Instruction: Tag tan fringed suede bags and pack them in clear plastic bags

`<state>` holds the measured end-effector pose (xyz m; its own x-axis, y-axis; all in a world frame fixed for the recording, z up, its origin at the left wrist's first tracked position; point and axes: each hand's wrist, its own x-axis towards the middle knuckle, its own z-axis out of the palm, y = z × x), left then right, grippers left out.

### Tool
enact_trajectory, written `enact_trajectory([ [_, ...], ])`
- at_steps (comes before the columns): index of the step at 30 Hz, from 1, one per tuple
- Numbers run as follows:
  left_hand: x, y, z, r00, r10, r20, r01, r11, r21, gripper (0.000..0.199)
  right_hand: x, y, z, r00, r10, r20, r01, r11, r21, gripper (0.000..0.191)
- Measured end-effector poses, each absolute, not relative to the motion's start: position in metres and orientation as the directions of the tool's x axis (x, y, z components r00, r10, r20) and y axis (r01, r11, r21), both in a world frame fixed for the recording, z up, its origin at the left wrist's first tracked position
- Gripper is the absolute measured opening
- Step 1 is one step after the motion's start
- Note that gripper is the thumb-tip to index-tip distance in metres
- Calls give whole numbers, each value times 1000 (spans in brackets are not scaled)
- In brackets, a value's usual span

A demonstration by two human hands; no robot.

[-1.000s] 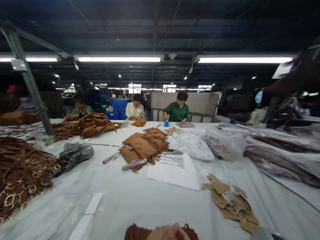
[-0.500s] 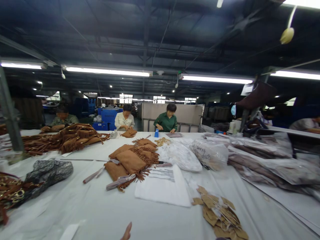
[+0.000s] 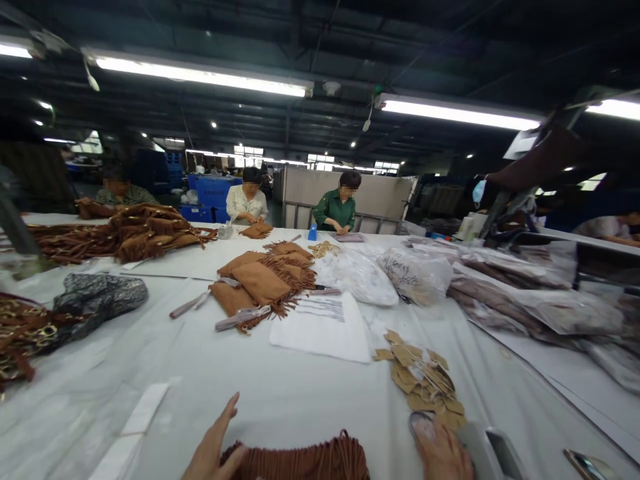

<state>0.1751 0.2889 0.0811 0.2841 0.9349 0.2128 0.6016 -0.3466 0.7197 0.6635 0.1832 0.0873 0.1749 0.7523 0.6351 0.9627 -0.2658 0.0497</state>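
Observation:
At the bottom edge, my left hand (image 3: 215,443) has its fingers spread, with the thumb over the left end of a brown fringed piece (image 3: 305,460). The fringe strands lie close together, and the lower part of this piece is cut off by the frame. To the right, my right hand (image 3: 445,453) is bent over a dark-rimmed oval thing (image 3: 416,427), whose kind I cannot make out. Right beside that hand stands a grey device (image 3: 490,450), partly out of view. Just beyond it lies a pile of tan card tags (image 3: 425,377) with strings.
Brown fringed pouches (image 3: 260,283) lie mid-table by a white printed sheet (image 3: 325,330). Clear plastic bags (image 3: 410,273) and bagged goods (image 3: 530,300) are on the right. Left are strapped brown goods (image 3: 25,333) and a dark crumpled bag (image 3: 100,297). Co-workers sit opposite.
The view has tilted down. Both hands, the brown fringed piece and the grey device now show at the bottom; before, only a fingertip was clearly visible there.

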Motion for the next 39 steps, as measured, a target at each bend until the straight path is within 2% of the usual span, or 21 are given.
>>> enact_trajectory([
  [2, 176, 294, 92, 290, 930, 225, 590, -359, 723, 68, 653, 194, 104, 184, 800, 572, 981, -184, -57, 32],
  [4, 179, 307, 103, 311, 918, 246, 583, -389, 713, 63, 637, 212, 120, 205, 844, 495, 970, -108, -216, 31],
  [8, 196, 352, 118, 364, 890, 274, 586, -447, 676, 56, 595, 269, 147, 293, 884, 365, 871, -89, -483, 38],
  [10, 211, 380, 118, 367, 881, 300, 585, -469, 662, 54, 574, 305, 155, 288, 918, 273, 829, -96, -551, 37],
  [12, 227, 407, 112, 357, 876, 326, 590, -482, 648, 53, 559, 342, 157, 233, 959, 162, 826, -108, -553, 37],
  [15, 252, 445, 97, 353, 867, 353, 602, -499, 623, 51, 548, 396, 150, 181, 978, 107, 835, -96, -542, 35],
  [18, 273, 476, 84, 387, 853, 350, 624, -521, 582, 52, 548, 440, 134, 128, 990, 63, 848, -76, -525, 23],
  [20, 286, 491, 79, 437, 844, 311, 652, -535, 537, 55, 551, 461, 121, 107, 994, 15, 860, -85, -503, 12],
  [22, 297, 502, 79, 485, 844, 231, 699, -532, 478, 60, 554, 475, 109, 105, 994, -32, 871, -108, -479, 17],
  [24, 307, 511, 83, 505, 855, 123, 759, -507, 409, 66, 556, 483, 101, 101, 993, -64, 878, -119, -463, 12],
  [26, 315, 518, 90, 503, 864, 31, 807, -482, 342, 73, 556, 488, 97, 91, 993, -78, 883, -116, -455, 8],
  [32, 327, 528, 110, 485, 871, -74, 854, -455, 252, 82, 558, 492, 103, 15, 997, -76, 891, -48, -451, 28],
  [35, 329, 529, 112, 484, 870, -96, 860, -453, 236, 77, 559, 489, 105, -74, 995, -68, 880, 34, -473, 15],
  [39, 332, 531, 117, 465, 881, -91, 871, -436, 229, 78, 557, 489, 101, -88, 995, -36, 887, 62, -458, 11],
])
